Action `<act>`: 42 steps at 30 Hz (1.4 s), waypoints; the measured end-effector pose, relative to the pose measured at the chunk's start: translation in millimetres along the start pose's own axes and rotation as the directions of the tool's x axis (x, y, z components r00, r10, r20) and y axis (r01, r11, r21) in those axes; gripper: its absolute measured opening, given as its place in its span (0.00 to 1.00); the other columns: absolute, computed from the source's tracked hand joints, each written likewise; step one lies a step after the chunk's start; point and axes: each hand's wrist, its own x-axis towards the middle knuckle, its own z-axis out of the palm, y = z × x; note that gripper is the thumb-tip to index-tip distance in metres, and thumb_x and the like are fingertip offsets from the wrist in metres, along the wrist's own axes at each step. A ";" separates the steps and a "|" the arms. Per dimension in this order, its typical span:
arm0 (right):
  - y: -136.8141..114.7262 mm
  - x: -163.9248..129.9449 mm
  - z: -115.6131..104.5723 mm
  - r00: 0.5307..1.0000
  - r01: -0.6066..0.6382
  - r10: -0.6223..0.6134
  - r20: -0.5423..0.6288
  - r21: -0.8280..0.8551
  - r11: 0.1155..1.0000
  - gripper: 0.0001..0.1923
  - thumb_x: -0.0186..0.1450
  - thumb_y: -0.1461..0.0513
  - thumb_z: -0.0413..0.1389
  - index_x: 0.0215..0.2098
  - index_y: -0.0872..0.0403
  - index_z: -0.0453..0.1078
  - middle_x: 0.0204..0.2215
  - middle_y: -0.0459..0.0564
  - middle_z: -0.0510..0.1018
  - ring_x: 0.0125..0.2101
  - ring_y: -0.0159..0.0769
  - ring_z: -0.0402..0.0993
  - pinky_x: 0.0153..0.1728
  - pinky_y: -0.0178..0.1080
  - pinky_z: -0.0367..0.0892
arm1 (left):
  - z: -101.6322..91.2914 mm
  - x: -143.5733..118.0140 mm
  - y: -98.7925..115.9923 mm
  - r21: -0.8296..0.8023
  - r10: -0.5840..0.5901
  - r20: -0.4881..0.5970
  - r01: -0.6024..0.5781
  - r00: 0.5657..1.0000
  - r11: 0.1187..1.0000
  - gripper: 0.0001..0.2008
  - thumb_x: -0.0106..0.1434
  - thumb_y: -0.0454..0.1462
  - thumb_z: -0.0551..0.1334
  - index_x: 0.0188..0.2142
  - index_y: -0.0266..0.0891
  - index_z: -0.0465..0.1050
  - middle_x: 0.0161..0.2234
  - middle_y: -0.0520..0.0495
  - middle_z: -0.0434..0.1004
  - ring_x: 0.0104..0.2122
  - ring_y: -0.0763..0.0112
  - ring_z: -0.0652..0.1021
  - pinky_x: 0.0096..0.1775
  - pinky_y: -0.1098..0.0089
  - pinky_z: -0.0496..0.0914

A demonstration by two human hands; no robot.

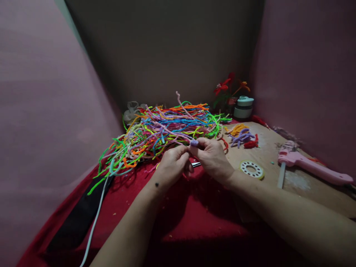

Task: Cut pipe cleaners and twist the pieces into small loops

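Above the red cloth, my two hands meet in front of a heap of pipe cleaners in many colours. My right hand is closed, its thumb and forefinger pinching a purple pipe cleaner that looks folded or coiled into a small piece. My left hand is closed too, its fingertips touching those of the right just below the purple piece. What lies between the left fingertips is hidden. Behind the hands, a pale pink pipe cleaner slants down toward the purple piece; I cannot tell whether it is held.
On a brown board at right lie orange, purple and red bent pipe cleaners, a tape roll and a pink glue gun. A lidded jar and red flowers stand behind. A white cord crosses a black strip at left.
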 end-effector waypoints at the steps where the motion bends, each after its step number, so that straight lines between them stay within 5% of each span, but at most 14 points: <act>1: 0.1 0.2 0.2 1.000 -0.010 0.010 -0.011 0.026 1.000 0.11 0.54 0.58 0.60 0.23 0.58 0.68 0.19 0.42 0.67 0.22 0.26 0.59 0.24 0.32 0.56 | 1.9 0.1 0.8 -0.048 -0.021 0.015 0.022 1.000 0.999 0.07 0.59 0.34 0.51 0.29 0.38 0.66 0.18 0.53 0.73 0.15 0.75 0.72 0.21 0.75 0.64; 7: 4.7 7.4 -1.7 0.972 -0.230 0.211 0.102 0.240 0.943 0.14 0.51 0.56 0.62 0.21 0.57 0.65 0.14 0.39 0.62 0.15 0.22 0.53 0.17 0.31 0.49 | 1.9 0.8 1.8 -0.119 -0.070 0.070 0.078 0.995 0.990 0.12 0.61 0.42 0.54 0.27 0.36 0.64 0.17 0.51 0.73 0.15 0.74 0.72 0.22 0.74 0.65; 12: 1.7 7.2 -1.4 0.955 -0.247 0.212 0.208 0.157 0.956 0.14 0.51 0.55 0.62 0.23 0.59 0.68 0.15 0.41 0.67 0.14 0.22 0.57 0.16 0.30 0.52 | -10.3 5.8 -6.2 -0.127 0.007 -0.240 -0.038 0.971 0.991 0.17 0.55 0.49 0.62 0.31 0.35 0.71 0.23 0.51 0.75 0.21 0.75 0.73 0.26 0.74 0.67; 17: 1.9 1.5 4.5 0.882 -0.354 0.314 0.350 0.056 0.933 0.12 0.52 0.59 0.60 0.19 0.57 0.64 0.12 0.42 0.67 0.13 0.25 0.61 0.16 0.30 0.57 | -11.4 6.8 -10.1 -0.124 0.062 -0.235 -0.093 0.970 0.988 0.14 0.51 0.45 0.65 0.31 0.35 0.77 0.27 0.49 0.76 0.27 0.73 0.73 0.31 0.73 0.67; 25: -0.8 -1.8 6.1 0.826 -0.433 0.339 0.451 0.123 0.893 0.09 0.52 0.60 0.59 0.20 0.58 0.66 0.17 0.46 0.73 0.14 0.24 0.62 0.15 0.29 0.58 | -6.0 4.8 -9.5 -0.032 0.149 -0.524 -0.194 0.839 0.980 0.11 0.54 0.43 0.63 0.30 0.36 0.74 0.25 0.51 0.73 0.26 0.74 0.70 0.29 0.75 0.65; 32: 0.1 0.1 4.5 0.905 -0.383 0.323 0.275 0.199 0.902 0.17 0.49 0.54 0.63 0.18 0.58 0.64 0.13 0.43 0.69 0.11 0.23 0.59 0.11 0.29 0.53 | -4.6 4.4 -4.8 -0.089 0.074 -0.261 -0.101 0.962 0.991 0.10 0.54 0.41 0.63 0.29 0.35 0.75 0.27 0.50 0.75 0.29 0.73 0.73 0.33 0.75 0.66; 38: 5.3 -1.6 10.2 0.896 -0.365 0.311 0.316 0.128 0.922 0.13 0.56 0.58 0.58 0.18 0.56 0.63 0.13 0.43 0.69 0.11 0.24 0.58 0.12 0.29 0.53 | -7.5 10.2 -10.9 -0.091 0.060 -0.385 -0.103 0.921 0.990 0.09 0.55 0.40 0.61 0.26 0.35 0.70 0.20 0.54 0.68 0.21 0.79 0.67 0.25 0.78 0.63; 42: 5.9 -4.1 13.3 0.945 -0.094 0.157 0.286 -0.222 0.970 0.10 0.57 0.66 0.52 0.17 0.57 0.66 0.14 0.43 0.70 0.15 0.24 0.61 0.21 0.30 0.58 | -12.2 21.8 19.8 -0.053 0.035 -0.459 -0.067 0.888 0.996 0.08 0.56 0.39 0.58 0.27 0.35 0.69 0.16 0.56 0.64 0.15 0.80 0.62 0.17 0.79 0.56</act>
